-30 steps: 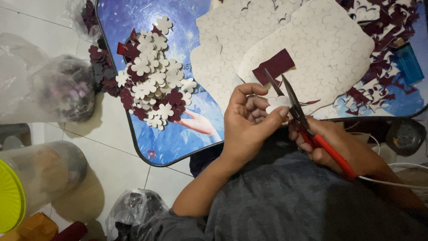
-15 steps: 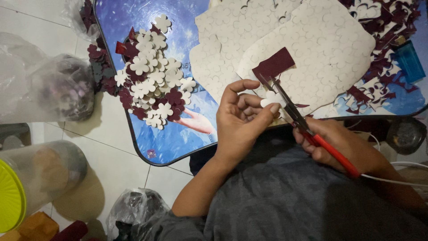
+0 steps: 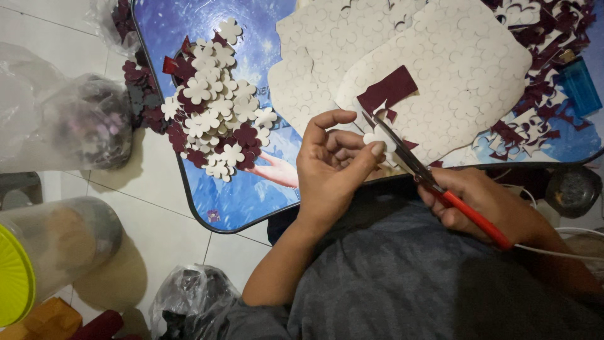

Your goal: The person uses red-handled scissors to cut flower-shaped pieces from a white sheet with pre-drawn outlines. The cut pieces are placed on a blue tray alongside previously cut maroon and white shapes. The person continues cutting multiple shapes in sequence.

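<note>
Our left hand (image 3: 330,164) pinches a small white foam flower (image 3: 379,136) at its fingertips; our right hand (image 3: 487,204), closed on red-handled scissors (image 3: 434,186), points the blades up-left into the piece, seemingly trailing a maroon scrap (image 3: 387,91).

this is looking like a home where someone is doing craft work on the floor: a low picture-printed bench (image 3: 207,201) is sitting on a pale tiled floor (image 3: 151,182). plastic bags (image 3: 69,119) and a clear storage jar (image 3: 56,239) with a lime lid are standing around it, and flower cutouts (image 3: 214,119) and punched foam sheets (image 3: 453,69) are covering its top.
</note>
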